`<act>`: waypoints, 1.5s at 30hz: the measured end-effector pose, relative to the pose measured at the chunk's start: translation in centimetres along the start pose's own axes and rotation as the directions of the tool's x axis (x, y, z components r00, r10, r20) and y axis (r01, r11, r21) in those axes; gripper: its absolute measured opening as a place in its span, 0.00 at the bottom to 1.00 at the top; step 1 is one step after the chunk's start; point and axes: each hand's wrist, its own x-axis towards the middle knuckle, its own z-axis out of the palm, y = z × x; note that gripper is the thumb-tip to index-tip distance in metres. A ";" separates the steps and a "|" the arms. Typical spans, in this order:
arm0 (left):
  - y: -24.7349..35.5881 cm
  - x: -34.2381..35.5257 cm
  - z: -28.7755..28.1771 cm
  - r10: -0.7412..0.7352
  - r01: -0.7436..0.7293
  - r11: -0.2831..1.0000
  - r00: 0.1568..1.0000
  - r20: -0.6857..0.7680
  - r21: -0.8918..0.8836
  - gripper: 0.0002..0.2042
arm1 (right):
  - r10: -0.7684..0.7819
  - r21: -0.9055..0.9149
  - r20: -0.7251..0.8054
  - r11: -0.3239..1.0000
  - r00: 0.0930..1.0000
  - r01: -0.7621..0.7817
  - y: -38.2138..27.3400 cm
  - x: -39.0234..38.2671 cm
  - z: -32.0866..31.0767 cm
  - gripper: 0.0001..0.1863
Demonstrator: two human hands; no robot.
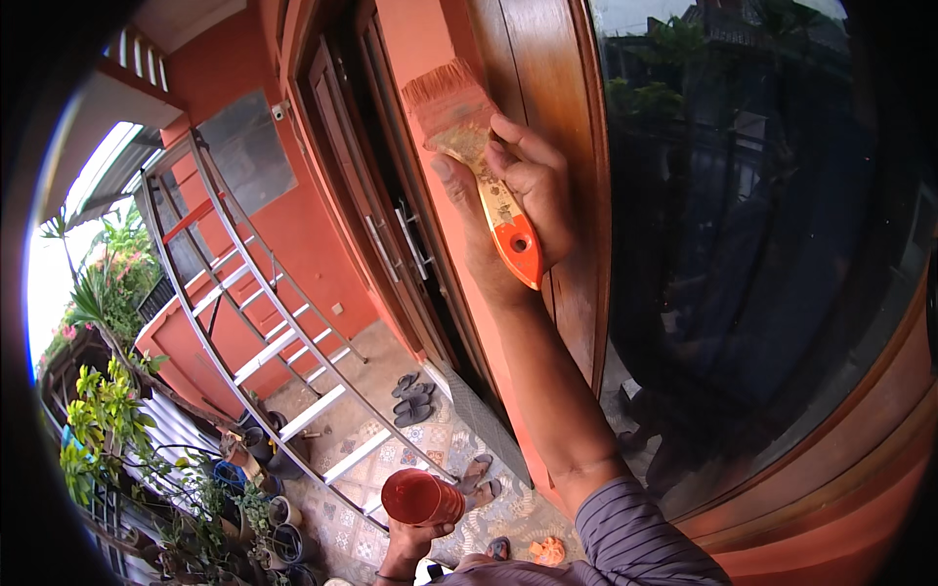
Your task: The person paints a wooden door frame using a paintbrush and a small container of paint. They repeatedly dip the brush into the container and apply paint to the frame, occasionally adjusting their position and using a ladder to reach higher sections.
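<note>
Raised in front of the orange wall strip (415, 27) beside the wooden window frame, my right hand (532, 190) grips a wide paintbrush (469, 137). Its bristles are coated in orange-red paint and point up to the left, at or close to the wall; I cannot tell whether they touch. The wooden handle is paint-spotted, with an orange end that has a hole in it. Low down, my left hand (415, 542) holds a red-orange paint pot (423, 498) by its side, its mouth facing up. Paint colours the inside of the pot.
An aluminium ladder (283, 342) stands at the left on the patterned tile floor (342, 488). Dark sandals (412, 402) lie near the doorway. Potted plants (234, 508) line the left side. A dark glass window (743, 244) fills the right; an orange crumpled item (547, 550) lies below.
</note>
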 end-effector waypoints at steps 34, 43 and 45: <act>2.1 -0.9 1.7 0.006 -0.008 0.997 1.000 -0.030 -0.071 0.45 | 0.122 0.075 -0.035 0.990 0.992 -0.119 0.0 0.6 -0.5 0.18; 1.1 -1.4 0.8 -0.013 0.012 0.999 0.999 -0.036 -0.046 0.47 | 0.175 0.072 -0.033 0.982 0.984 -0.173 -0.6 -0.4 -1.6 0.18; 1.1 -1.5 0.8 -0.006 0.005 0.999 0.999 -0.033 -0.038 0.47 | 0.185 0.064 -0.031 0.981 0.982 -0.182 -0.7 -0.6 -1.9 0.18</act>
